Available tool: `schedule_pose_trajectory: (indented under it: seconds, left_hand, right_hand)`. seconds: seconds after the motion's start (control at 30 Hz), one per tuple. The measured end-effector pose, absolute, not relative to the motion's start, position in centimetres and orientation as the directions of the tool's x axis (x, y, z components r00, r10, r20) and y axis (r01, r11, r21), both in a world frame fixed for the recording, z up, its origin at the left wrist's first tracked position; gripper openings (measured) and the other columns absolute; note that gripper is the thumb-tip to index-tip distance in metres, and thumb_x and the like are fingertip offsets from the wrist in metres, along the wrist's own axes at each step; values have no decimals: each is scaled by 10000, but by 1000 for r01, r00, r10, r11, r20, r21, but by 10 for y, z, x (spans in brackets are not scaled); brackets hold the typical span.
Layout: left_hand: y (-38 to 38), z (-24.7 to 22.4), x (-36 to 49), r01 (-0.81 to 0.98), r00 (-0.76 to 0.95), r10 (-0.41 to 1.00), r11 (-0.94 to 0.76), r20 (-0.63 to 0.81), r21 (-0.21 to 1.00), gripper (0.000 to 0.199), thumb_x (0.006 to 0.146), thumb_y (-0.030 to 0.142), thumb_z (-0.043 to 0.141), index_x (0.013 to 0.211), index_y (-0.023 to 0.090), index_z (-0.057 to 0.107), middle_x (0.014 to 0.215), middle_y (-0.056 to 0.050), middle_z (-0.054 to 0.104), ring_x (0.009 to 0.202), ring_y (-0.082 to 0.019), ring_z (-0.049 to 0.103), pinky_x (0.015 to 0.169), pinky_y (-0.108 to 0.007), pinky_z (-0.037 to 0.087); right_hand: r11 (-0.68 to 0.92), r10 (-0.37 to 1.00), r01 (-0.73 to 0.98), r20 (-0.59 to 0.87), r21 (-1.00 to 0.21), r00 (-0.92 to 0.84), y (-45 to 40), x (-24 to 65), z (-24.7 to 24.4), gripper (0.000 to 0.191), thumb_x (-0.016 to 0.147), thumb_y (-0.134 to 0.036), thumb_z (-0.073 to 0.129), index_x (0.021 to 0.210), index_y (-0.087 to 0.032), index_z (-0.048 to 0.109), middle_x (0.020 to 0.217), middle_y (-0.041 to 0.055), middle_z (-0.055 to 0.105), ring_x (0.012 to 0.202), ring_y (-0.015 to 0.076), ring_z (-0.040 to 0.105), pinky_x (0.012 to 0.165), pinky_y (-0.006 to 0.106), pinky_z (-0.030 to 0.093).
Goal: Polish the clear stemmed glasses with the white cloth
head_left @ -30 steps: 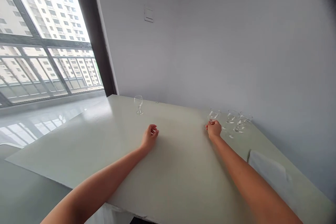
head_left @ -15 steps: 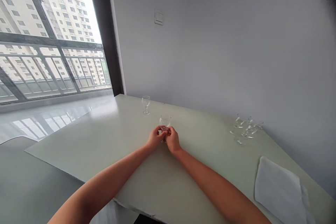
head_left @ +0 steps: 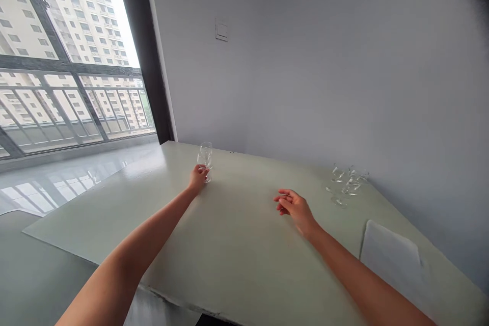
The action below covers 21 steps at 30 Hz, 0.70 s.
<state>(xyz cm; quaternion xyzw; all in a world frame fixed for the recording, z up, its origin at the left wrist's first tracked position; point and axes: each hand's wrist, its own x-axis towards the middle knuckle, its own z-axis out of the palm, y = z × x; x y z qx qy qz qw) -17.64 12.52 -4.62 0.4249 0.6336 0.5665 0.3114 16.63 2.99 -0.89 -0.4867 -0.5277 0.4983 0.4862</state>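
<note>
At the left back of the pale table, my left hand [head_left: 198, 175] is closed around the stem of a clear stemmed glass [head_left: 203, 160]. Just behind it stands another stemmed glass [head_left: 207, 147], partly overlapped by the held one. My right hand [head_left: 293, 208] is over the middle right of the table, fingers apart and slightly curled, with nothing in it. Several clear glasses [head_left: 349, 183] are grouped close together at the right back, beyond my right hand.
A folded white cloth [head_left: 391, 254] lies on the right side of the table [head_left: 237, 244]. The grey wall runs along the table's back edge. A large window is at the left, and a grey surface shows at the lower left.
My left hand has carried the glass left and back, beside the standing one. My right hand has let go of it and moved right, its fingers opened. The view has shifted slightly right.
</note>
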Motion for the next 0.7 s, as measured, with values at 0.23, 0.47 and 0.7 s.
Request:
schedule_pose_trajectory:
  seconds: [0.23,0.47,0.7]
  left_hand:
    - [153,-48,-197,175,-528,844,-2,96,985,213,652,300,593,825,207,512,710,30,549,524,-57,473,538,-199,422]
    - [149,-46,-196,216,-538,839,53,74,975,208,637,273,600,819,193,537,745,9,556,576,-87,495,576,-231,443]
    - [119,-34,-193,339,-726,678,204,117,918,417,614,129,569,1016,199,481,1025,-91,466,970,-228,492,816,-368,403]
  right_hand:
    - [75,882,-9,62,-997,466,36,298,-26,341,559,-260,658,867,-165,547,778,30,609,526,94,542,474,238,481]
    - [29,660,-31,-5,-999,751,78,365,-51,369,513,-181,642,820,-199,437,740,-35,497,497,72,527,415,201,451]
    - [-36,775,-49,-59,-998,629,110,353,-53,431,454,-144,701,808,-194,460,637,-38,534,477,111,545,389,224,455]
